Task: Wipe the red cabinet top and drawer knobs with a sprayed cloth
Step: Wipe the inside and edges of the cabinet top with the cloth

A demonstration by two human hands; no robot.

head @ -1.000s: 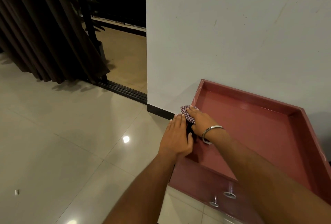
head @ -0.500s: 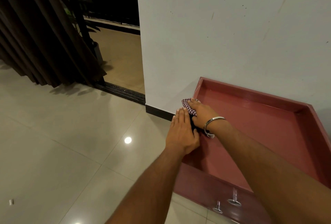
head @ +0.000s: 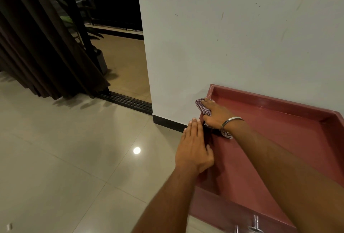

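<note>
Pressing palm-down, the right hand (head: 216, 115) clamps its grip on one checked cloth (head: 202, 107) at the red cabinet top's (head: 270, 139) left rim. The left hand (head: 193, 150) lies flat, fingers extended, on that rim. Two metal knobs (head: 255, 223) show below.

Dim, warm indoor light; a ceiling lamp glares off the glossy floor tiles (head: 74, 149); wide-angle edges bend.

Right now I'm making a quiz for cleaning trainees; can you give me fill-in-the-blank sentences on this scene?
1. The right hand presses a checked ____ on the cabinet's left rim.
2. The cabinet top is coloured ____.
3. The bracelet sits on the ____ wrist.
4. The left hand lies ____ on the rim.

Missing: cloth; red; right; flat
</note>
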